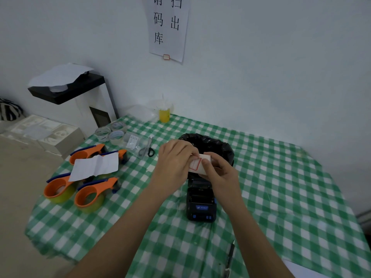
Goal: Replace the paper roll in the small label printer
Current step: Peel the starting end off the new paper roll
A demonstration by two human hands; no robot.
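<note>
A small black label printer [201,203] with blue buttons stands on the green checked tablecloth [281,197], its lid open toward the far side. Just above it both hands hold a white label roll [197,164] whose labels have red borders. My left hand [173,163] pinches the roll's left side. My right hand [219,170] grips it from the right, thumb on the top label. The back of the roll is hidden by my fingers.
A bin lined with a black bag [208,142] sits right behind the hands. At the left lie several orange tape dispensers [88,194], a white paper sheet [95,166], clear tape rolls [112,132] and scissors [148,150]. A yellow cup [164,115] stands by the wall.
</note>
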